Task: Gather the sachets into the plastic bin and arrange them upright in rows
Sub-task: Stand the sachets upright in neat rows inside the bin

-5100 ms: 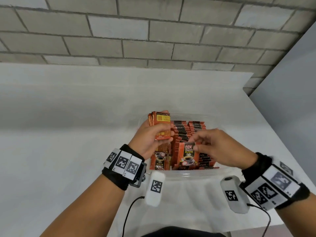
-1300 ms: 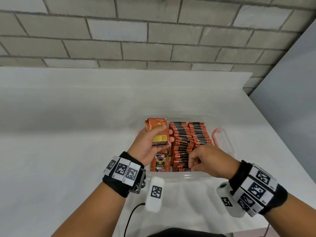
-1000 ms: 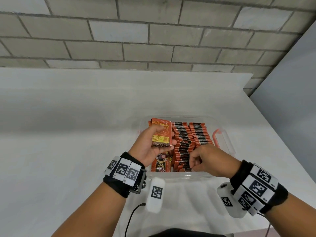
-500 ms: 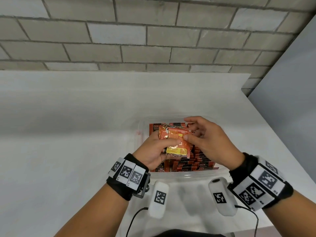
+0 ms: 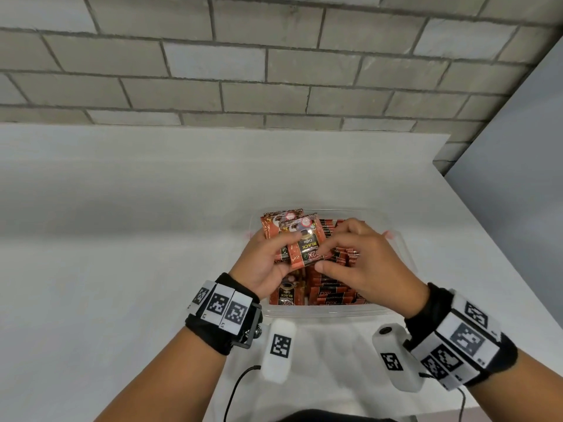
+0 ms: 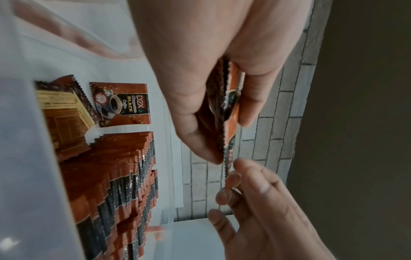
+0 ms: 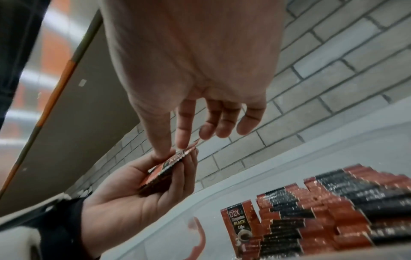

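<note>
My left hand (image 5: 281,246) grips a small stack of orange-brown coffee sachets (image 5: 292,236) above the left side of the clear plastic bin (image 5: 335,312). My right hand (image 5: 322,257) pinches the front sachet (image 5: 306,246) of that stack between thumb and forefinger. The left wrist view shows the stack (image 6: 231,109) edge-on in my left hand, with the right hand's fingertips (image 6: 235,176) at its lower end. In the right wrist view the same pinch falls on the stack (image 7: 173,161). Inside the bin, rows of sachets (image 5: 332,287) stand upright, and the left row (image 5: 286,295) is short.
The bin sits near the front edge of a white table (image 5: 122,239), with a brick wall (image 5: 274,71) behind. A grey panel (image 5: 518,178) stands at the right. The bin has a red latch (image 7: 198,235) on its side. Wrist-camera cables (image 5: 234,388) hang below my arms.
My right hand left the near row in the bin and rose to the stack in my left hand. The stack now shows its printed front instead of its yellow-labelled back.
</note>
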Tool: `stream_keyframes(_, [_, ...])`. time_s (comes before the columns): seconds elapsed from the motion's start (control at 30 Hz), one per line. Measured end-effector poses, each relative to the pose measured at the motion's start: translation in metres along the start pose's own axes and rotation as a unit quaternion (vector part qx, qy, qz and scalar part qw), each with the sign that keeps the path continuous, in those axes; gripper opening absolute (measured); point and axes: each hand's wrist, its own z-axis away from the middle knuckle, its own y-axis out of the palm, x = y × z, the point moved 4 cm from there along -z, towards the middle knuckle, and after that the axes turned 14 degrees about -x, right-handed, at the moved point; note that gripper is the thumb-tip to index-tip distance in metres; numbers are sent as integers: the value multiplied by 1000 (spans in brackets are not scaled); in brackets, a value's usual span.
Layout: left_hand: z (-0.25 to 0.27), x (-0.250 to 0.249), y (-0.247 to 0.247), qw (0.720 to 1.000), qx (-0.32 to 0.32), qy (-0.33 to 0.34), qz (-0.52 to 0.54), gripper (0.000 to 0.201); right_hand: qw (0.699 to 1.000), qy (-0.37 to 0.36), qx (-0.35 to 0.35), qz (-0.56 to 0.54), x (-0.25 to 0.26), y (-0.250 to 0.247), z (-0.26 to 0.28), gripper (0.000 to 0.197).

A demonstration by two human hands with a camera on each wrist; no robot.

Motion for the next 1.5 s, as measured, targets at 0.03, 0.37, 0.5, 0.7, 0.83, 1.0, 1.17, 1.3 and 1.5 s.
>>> stream_keyframes(0.03, [-1,0,-1,1000,-4,1,-2,49,1000,17,-14,-15,0,-2,-1,17])
stream_keyframes(0.37, [5,4,4,999,14,-1,-44,46,974,184,-5,-128,-7,3,-5,33])
stream_keyframes(0.5, [6,3,3,999,23,-9,-44,45,983,131,-28,-127,-2,0,-15,36])
stream_keyframes(0.7, [5,1,7,999,14,15,-45,38,941,253,-2,-226,-3,3,-10,45])
stream_keyframes(0.83, [4,0,8,999,7,22,-39,32,925,271,-31,-266,-13,-9,-6,16])
stream_keyframes(1.0, [1,-6,-9,1000,-15,14,-1,14,990,115,62,-49,-21,-28,2,18])
stream_keyframes(1.17, [1,-7,-19,999,-32,12,1,18,977,55,197,61,-33,-11,23,20])
stream_keyframes(1.3, [1,-5,-19,999,-51,12,-9,8,965,5,227,132,-37,4,30,25])
stream_keyframes(1.5, [1,-4,-19,998,-55,14,-14,8,958,-7,217,186,-32,12,28,23])
